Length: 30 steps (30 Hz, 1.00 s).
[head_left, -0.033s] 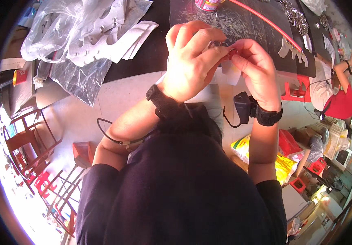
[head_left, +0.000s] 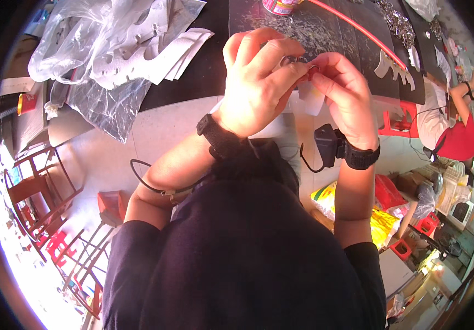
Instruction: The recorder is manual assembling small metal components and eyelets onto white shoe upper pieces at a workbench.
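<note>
My left hand (head_left: 256,82) and my right hand (head_left: 347,93) meet above the near edge of the dark table, both closed with thumb and fingertips pinched. Between the left fingers a small shiny metal piece (head_left: 289,59) with a rounded, ring-like outline shows in part. The right thumb and forefinger pinch right beside it, at a small dark reddish spot too little to name. Fingers hide most of what is held. Below the fingertips hangs a pale, blurred patch that I cannot make out.
Left on the table lie clear plastic bags (head_left: 77,41) and stacked pale cut-out sheets (head_left: 185,52). Beyond my hands are a pink tin (head_left: 281,5), a red tube (head_left: 352,27), a metal chain heap (head_left: 399,25) and a pale notched piece (head_left: 393,71). A person in red (head_left: 462,137) sits at right.
</note>
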Each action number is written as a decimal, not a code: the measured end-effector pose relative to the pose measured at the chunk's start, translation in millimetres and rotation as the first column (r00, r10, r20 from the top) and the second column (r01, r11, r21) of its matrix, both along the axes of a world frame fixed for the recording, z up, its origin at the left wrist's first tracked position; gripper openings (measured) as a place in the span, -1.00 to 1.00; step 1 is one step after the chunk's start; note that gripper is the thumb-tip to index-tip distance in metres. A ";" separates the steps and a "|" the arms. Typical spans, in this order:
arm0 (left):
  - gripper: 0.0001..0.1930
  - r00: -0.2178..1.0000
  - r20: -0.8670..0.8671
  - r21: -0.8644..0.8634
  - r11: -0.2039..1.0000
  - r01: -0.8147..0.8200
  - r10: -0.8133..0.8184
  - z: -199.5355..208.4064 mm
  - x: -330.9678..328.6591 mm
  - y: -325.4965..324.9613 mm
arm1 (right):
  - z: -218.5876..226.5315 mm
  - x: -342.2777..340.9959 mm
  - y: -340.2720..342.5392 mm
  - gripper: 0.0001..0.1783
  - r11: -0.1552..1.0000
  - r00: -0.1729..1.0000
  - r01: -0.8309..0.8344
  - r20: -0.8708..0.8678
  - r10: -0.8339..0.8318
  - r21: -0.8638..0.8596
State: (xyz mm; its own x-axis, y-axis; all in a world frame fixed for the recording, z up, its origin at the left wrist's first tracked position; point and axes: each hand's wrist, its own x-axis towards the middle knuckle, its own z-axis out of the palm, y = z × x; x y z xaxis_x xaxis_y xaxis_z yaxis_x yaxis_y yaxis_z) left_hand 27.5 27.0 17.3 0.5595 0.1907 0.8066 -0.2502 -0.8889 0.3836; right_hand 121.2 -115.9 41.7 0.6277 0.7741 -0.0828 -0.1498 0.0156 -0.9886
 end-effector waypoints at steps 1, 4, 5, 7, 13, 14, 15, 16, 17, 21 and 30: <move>-0.75 1.000 0.008 0.035 0.999 -0.018 0.018 0.1 -0.6 0.6 | 0.2 1.3 -0.6 -0.83 1.000 0.999 -0.006 -0.049 0.005 -0.017; -0.75 0.999 0.018 0.081 0.996 -0.045 0.043 -0.8 -2.6 0.7 | 1.5 -2.6 2.6 -0.83 1.000 0.990 0.006 -0.144 -0.006 0.000; -0.74 0.999 0.017 0.093 0.994 -0.050 0.049 -1.8 -2.9 0.8 | 2.0 -5.0 4.4 -0.83 0.999 0.981 0.030 -0.194 -0.022 0.034; -0.74 0.999 0.023 0.090 0.995 -0.051 0.049 -4.0 -3.0 1.2 | 3.7 -8.4 6.4 -0.84 0.998 0.973 0.047 -0.227 -0.039 0.031; -0.75 1.000 0.014 0.046 0.999 0.002 -0.003 -5.0 -4.5 4.3 | -3.5 -9.1 8.3 -0.85 0.997 0.965 0.059 -0.258 -0.047 0.041; -0.76 1.000 0.013 0.050 0.999 0.015 -0.016 -5.2 -4.6 4.4 | -3.1 -8.6 7.3 -0.86 0.999 0.968 0.048 -0.249 -0.040 0.025; -0.77 0.999 0.011 0.053 0.998 0.029 -0.030 -5.4 -4.5 4.5 | -2.8 -8.3 7.1 -0.86 0.998 0.968 0.049 -0.248 -0.042 0.025; -0.77 0.999 0.013 0.052 0.998 0.028 -0.029 -5.5 -5.5 5.1 | -2.1 -8.8 7.7 -0.86 0.998 0.963 0.051 -0.268 -0.040 0.033; -0.77 0.999 0.012 0.055 0.998 0.030 -0.031 -5.7 -6.2 5.6 | -1.5 -9.4 8.2 -0.87 0.998 0.957 0.053 -0.288 -0.039 0.041; -0.77 0.998 0.009 0.048 0.997 0.059 -0.060 -5.4 -7.0 7.3 | -2.7 -9.2 9.6 -0.87 0.997 0.949 0.077 -0.309 -0.071 0.008; -0.78 0.989 -0.091 -0.097 0.990 0.106 -0.115 -4.9 -8.4 10.6 | -5.5 -12.7 13.3 -0.85 0.997 0.957 0.083 -0.279 -0.080 -0.002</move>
